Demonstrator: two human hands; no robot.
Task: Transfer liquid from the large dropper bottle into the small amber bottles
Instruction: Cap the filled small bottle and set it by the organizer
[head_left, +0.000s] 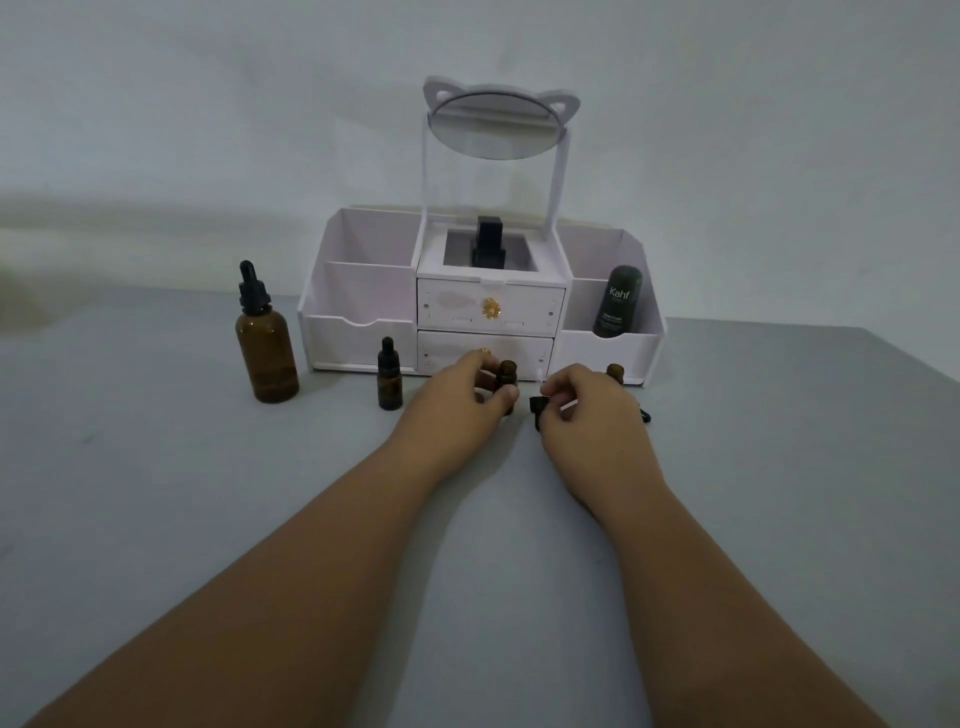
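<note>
The large amber dropper bottle (266, 347) stands upright at the left, its black dropper cap on. A small amber bottle (389, 376) with a black dropper cap stands to its right. My left hand (452, 410) grips a second small amber bottle (506, 375) whose neck is uncapped. My right hand (587, 415) holds a black dropper cap (537, 406) just to the right of that bottle. A third small amber bottle (615, 372), uncapped, peeks out behind my right hand. Another black cap (645, 414) lies partly hidden at my right hand's far side.
A white cosmetic organizer (483, 317) with two drawers and a cat-ear mirror (496, 124) stands right behind the bottles. It holds a black bottle (488, 244) in the middle and a dark green Kahf tube (618, 301) at the right. The grey table (156, 467) extends toward me.
</note>
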